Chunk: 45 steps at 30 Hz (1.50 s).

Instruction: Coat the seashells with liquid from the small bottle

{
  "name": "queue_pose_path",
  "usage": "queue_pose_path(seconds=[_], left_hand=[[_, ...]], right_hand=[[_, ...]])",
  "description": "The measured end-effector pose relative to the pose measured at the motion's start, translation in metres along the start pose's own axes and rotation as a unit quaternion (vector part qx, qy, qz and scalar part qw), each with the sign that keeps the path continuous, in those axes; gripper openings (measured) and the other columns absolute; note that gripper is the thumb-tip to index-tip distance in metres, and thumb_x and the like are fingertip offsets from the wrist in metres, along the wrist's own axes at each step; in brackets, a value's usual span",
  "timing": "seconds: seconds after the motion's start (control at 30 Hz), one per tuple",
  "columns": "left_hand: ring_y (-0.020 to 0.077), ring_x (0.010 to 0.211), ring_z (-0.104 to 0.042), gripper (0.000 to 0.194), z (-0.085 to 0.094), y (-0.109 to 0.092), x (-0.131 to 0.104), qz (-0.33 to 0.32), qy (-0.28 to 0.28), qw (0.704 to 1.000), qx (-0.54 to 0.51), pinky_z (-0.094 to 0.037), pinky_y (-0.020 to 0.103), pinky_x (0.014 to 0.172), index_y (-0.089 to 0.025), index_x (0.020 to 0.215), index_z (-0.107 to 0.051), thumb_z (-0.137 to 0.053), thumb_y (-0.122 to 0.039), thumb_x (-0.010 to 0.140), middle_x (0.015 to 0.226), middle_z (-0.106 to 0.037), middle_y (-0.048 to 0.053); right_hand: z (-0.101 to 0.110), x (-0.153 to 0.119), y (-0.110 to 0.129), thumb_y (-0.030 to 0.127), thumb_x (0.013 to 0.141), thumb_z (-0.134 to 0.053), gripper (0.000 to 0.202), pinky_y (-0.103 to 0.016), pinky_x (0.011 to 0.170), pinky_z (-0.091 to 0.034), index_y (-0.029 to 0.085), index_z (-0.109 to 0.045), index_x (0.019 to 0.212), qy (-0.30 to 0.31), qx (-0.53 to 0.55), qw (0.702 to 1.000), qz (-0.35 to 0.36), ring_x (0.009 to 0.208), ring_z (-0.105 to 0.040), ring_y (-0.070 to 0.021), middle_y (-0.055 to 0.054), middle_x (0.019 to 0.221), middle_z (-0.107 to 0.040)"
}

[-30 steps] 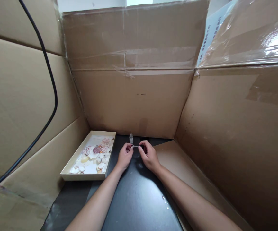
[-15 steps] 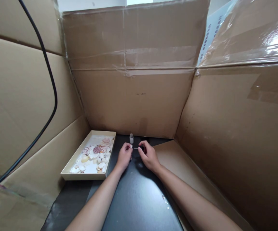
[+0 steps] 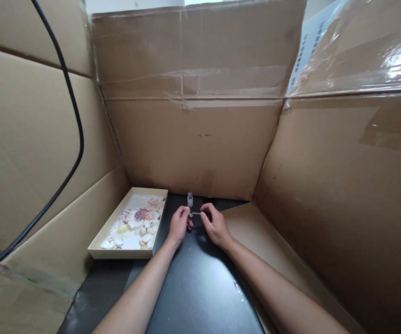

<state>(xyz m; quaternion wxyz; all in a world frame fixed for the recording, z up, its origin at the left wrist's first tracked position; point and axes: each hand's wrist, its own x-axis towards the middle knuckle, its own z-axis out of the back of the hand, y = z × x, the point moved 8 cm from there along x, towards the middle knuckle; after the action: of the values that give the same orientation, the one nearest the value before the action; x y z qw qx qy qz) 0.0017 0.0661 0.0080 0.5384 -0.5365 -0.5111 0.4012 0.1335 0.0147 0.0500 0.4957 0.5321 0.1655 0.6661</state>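
My left hand point(image 3: 178, 225) is closed in a pinch, beside the tray and in front of the small bottle. A small pale piece shows at its fingertips, too little of it visible to name. Across from it, my right hand point(image 3: 215, 224) pinches a thin, light stick point(image 3: 196, 213), perhaps a small brush. The stick points left, its tip close to the left fingertips; whether they touch I cannot tell. Just behind the hands, a small clear bottle with a white label point(image 3: 190, 201) stands upright on the dark table point(image 3: 200, 283).
Left of my hands lies a shallow cream tray point(image 3: 122, 254) holding several seashells point(image 3: 140, 215). Cardboard walls point(image 3: 193, 148) close in the back and both sides. A cardboard flap point(image 3: 247, 232) lies at right. A black cable point(image 3: 79, 134) hangs down at left.
My left fingers have turned slightly, and the white piece shows less at their tips. The stick's tip now sits nearer the left fingers. The bottle and tray have stayed put.
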Motion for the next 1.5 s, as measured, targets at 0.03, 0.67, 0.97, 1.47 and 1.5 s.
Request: queue_pose_path(seconds=[0.03,0.67,0.97,1.47,1.5], left_hand=[[0.0091,0.042,-0.047,0.029,0.0001,0.0,0.0,0.0,0.0,1.0,-0.002,-0.035,0.019,0.042,-0.018,0.07,-0.047,-0.053,-0.046,0.077,0.048,-0.047,-0.006],[0.0059,0.042,-0.038,0.03,0.0023,-0.0016,-0.001,-0.012,-0.01,1.0,-0.021,-0.028,0.018,0.041,-0.018,0.067,-0.045,-0.051,-0.046,0.077,0.054,-0.042,-0.007],[0.0057,0.042,-0.037,0.033,0.0006,-0.001,-0.001,-0.006,0.001,0.999,-0.04,-0.028,0.018,0.04,-0.018,0.066,-0.043,-0.053,-0.048,0.076,0.055,-0.042,-0.006],[0.006,0.041,-0.037,0.027,0.0016,0.0,0.0006,-0.011,0.001,0.999,-0.032,-0.027,0.018,0.04,-0.018,0.066,-0.043,-0.05,-0.043,0.076,0.054,-0.042,-0.006],[0.006,0.041,-0.037,0.027,0.0015,-0.0001,0.0007,-0.013,0.003,0.999,-0.032,-0.027,0.018,0.04,-0.018,0.066,-0.043,-0.05,-0.042,0.077,0.054,-0.042,-0.006]], right_hand=[[-0.0004,0.0,-0.001,0.033,0.089,-0.044,0.018,-0.024,0.062,-0.038,0.019,-0.054,0.093,0.003,-0.004,1.0,-0.004,0.064,-0.049,-0.013,0.0,0.079,-0.057],[-0.0005,0.0,-0.0019,0.032,0.084,-0.049,0.016,-0.024,0.059,-0.037,0.019,-0.054,0.094,0.0,-0.009,1.0,-0.012,0.062,-0.047,-0.013,0.0,0.077,-0.056],[0.0005,-0.0002,0.0022,0.031,0.085,-0.048,0.016,-0.024,0.061,-0.039,0.019,-0.054,0.093,-0.002,0.002,1.0,-0.007,0.064,-0.049,-0.0131,0.0,0.078,-0.056],[-0.0007,-0.0003,-0.0006,0.031,0.083,-0.051,0.016,-0.024,0.058,-0.037,0.019,-0.054,0.093,-0.002,-0.003,1.0,-0.011,0.061,-0.047,-0.0123,0.001,0.074,-0.055],[-0.0005,-0.0003,-0.0004,0.031,0.084,-0.05,0.015,-0.024,0.059,-0.038,0.019,-0.054,0.093,-0.003,0.004,1.0,-0.009,0.062,-0.047,-0.0125,0.001,0.076,-0.055]])
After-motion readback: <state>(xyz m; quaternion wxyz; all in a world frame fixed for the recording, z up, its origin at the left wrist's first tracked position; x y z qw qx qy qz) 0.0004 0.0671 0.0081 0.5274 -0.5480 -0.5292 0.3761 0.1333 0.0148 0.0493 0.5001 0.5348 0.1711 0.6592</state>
